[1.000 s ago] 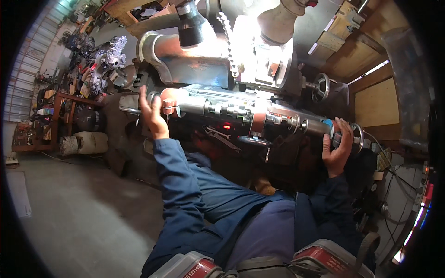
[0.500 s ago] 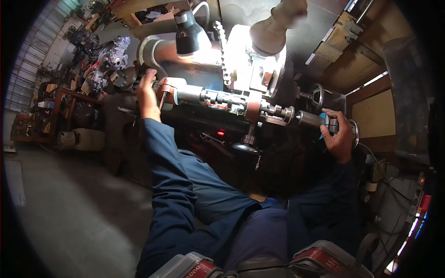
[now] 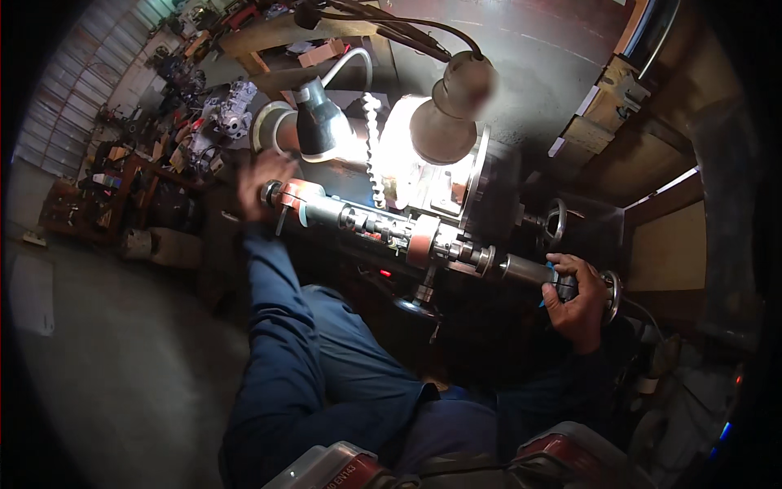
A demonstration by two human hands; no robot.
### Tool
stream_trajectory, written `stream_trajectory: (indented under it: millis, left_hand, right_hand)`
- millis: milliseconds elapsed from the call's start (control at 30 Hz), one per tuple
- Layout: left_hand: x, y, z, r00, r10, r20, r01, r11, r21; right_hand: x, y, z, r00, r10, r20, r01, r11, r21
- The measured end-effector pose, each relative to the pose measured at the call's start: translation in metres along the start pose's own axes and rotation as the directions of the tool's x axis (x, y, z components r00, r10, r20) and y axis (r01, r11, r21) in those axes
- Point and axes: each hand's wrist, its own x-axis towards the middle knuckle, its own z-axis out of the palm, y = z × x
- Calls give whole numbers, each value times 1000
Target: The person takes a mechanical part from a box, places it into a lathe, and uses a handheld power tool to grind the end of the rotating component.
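Observation:
A shaft with cam lobes [image 3: 371, 223], probably a camshaft, is mounted lengthwise on a grinding machine. At its left end sits a red headstock [image 3: 300, 194] with a round dark knob. My left hand [image 3: 262, 175] is just beside and behind that end, its fingers smeared by motion. A red steady rest [image 3: 422, 240] surrounds the shaft near its middle. At the right, my right hand [image 3: 580, 303] wraps round the grey tailstock [image 3: 562, 285], fingers over its top and thumb on the near side. A blue edge shows by the fingers. The palm side is hidden.
Two lamps, a black one [image 3: 319, 122] and a beige one [image 3: 444, 122], hang over the brightly lit grinding wheel guard [image 3: 403, 138]. A segmented coolant hose [image 3: 374, 155] comes down between them. Handwheels [image 3: 555, 224] stand at the right. Engine parts [image 3: 232, 110] crowd the left back.
The view has shifted, so the lamps and the back wall show more. My left hand has moved beside the headstock and is blurred. My right hand keeps its place on the tailstock.

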Motion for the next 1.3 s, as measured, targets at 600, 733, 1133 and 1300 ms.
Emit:
stream_trajectory:
  millis: [600, 733, 1133, 1300]
  left_hand:
    - [7, -15, 64, 963, -258, 79, 258, 966, 14]
    - [-5, 20, 31, 996, -88, 8, 88, 996, 30]
    - [6, -4, 58, 947, -320, 17, 320, 947, -33]
    - [2, 23, 33, 998, -44, -55, 44, 999, -15]
  right_hand:
    - [-8, 19, -6, 997, 80, -8, -76, 976, 202]
    - [-5, 11, -2, 994, 108, 15, -109, 973, 202]
    - [-7, 16, -2, 984, 140, 109, -166, 942, 291]
    - [-11, 18, -1, 987, 134, 89, -152, 957, 249]
